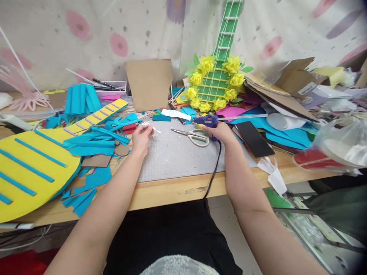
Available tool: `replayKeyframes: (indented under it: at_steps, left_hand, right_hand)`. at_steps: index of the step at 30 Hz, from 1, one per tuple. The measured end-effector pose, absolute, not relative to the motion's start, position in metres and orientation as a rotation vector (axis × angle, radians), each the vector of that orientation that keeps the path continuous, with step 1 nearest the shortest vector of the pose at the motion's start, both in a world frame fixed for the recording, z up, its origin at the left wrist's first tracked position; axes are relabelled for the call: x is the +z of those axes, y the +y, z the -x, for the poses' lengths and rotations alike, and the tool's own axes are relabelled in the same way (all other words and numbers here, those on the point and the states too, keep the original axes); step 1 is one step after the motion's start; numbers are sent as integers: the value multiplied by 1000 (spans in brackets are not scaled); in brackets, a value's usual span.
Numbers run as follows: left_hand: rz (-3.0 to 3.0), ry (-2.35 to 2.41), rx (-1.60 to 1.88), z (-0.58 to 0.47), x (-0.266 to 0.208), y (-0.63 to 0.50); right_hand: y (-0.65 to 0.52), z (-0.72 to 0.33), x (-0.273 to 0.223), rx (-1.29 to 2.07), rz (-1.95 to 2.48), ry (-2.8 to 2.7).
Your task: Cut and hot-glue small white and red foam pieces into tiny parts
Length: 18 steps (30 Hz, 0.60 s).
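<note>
My left hand is closed in a pinch over the left part of the grey cutting mat, with small white pieces showing at its fingertips; their exact kind is too small to make out. Wrapped around a blue hot glue gun is my right hand, at the mat's right side. The gun's nozzle points left, and its black cord runs down over the table edge. Between my hands lies a pair of scissors with light handles. A white paper strip rests behind them.
A yellow cardboard guitar shape and blue paper scraps cover the left. At the back stand a brown cardboard sheet and a green guitar shape with yellow flowers. A black phone and a bagged bucket are right.
</note>
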<state>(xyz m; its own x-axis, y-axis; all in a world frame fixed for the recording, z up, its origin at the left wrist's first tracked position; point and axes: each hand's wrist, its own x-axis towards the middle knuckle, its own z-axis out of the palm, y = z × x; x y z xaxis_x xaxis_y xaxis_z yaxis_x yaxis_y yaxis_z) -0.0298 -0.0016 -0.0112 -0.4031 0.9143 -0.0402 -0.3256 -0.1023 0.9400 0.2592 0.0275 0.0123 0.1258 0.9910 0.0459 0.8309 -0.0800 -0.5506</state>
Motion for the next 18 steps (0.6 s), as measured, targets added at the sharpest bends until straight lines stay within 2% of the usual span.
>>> replayKeyframes:
  at_steps: [3, 11, 18]
  left_hand:
    - [-745, 1223, 1667, 31, -11, -1]
    - [-792, 1267, 1639, 34, -14, 0]
    - [-831, 1343, 1664, 35, -15, 1]
  right_hand:
    - [27, -261, 10, 549, 1916, -1636]
    - [10, -233, 28, 928, 1232, -1356]
    - [-6, -173, 16, 1171, 1302, -1676]
